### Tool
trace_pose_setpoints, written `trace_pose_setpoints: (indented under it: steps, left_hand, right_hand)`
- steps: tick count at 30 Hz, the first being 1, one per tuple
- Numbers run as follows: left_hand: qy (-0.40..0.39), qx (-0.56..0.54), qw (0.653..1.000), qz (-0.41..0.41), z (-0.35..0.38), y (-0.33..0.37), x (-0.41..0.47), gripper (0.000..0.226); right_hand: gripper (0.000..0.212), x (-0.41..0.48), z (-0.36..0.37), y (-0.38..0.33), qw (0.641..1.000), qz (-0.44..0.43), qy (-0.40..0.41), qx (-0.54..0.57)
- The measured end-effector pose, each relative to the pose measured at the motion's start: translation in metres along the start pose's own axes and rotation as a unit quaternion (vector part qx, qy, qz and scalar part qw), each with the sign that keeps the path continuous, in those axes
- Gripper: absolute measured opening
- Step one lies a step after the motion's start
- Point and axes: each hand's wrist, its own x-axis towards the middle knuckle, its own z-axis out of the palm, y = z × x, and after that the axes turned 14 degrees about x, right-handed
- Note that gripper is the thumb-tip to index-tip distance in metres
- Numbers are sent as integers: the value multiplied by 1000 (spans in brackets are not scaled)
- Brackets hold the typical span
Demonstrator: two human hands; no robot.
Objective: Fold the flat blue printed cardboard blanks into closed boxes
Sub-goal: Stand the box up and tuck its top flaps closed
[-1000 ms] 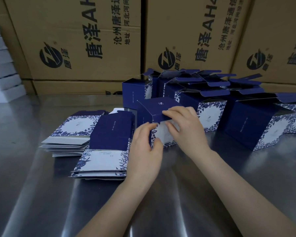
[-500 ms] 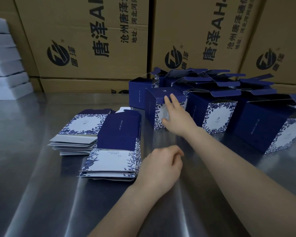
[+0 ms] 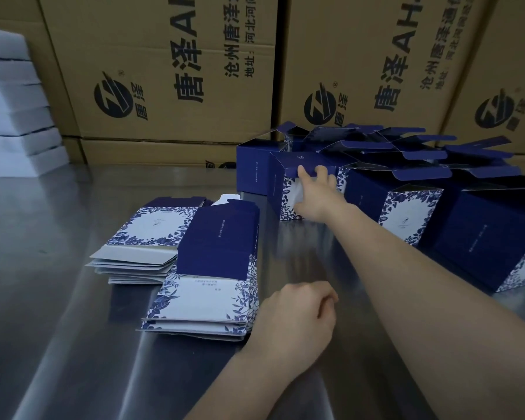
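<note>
Blue card under the right hand (image 3: 314, 197): fingers straight and slightly spread, tips on the front face and top edge of a closed box (image 3: 278, 186), touching it, not gripping. The box stands upright on the steel bench (image 3: 73, 328), at 12 o'clock from the viewer.

Left hand (image 3: 294, 322) low at 6 o'clock, fingers loosely curled, holding nothing, just beside the near stack of flat blanks (image 3: 212, 268). A second stack of blanks (image 3: 152, 234) lies at 10 o'clock of the first; touching or overlapping, cannot tell which.

From 1 to 3 o'clock of the closed box sits a cluster of open-topped boxes (image 3: 406, 213), lid flaps up, packed side by side. One more open box (image 3: 252, 168) sits at its 11 o'clock, right against it.

Along the back edge, brown shipping cartons (image 3: 164, 71) with black print. White foam slabs (image 3: 9, 116) piled at far 9 o'clock.
</note>
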Motion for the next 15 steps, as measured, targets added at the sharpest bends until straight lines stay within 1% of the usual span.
trace_pose_setpoints:
  steps: [3,5,7,9,12,15]
  left_hand:
    - [0,8,1000,-1,2,-1,2,20]
    - [-1,12,1000,2,3,-2,2,20]
    - [0,16,1000,5,4,-2,2,20]
    - [2,17,1000,7,4,-3,2,20]
    - [10,24,1000,16,4,-2,1,21]
    - [20,13,1000,17,2,-2,1,21]
  right_hand:
    - [82,11,2,-6,1000,11,-10,-4]
    - [75,18,2,-8,999,23,-37,-5]
    - [79,21,5,-7,998,30,-63,9]
    - [77,22,8,-6,997,24,-74,17]
    - [64,19,12,-5,996,16,-92,10]
    - [63,11,12,-4,995,11,-91,44]
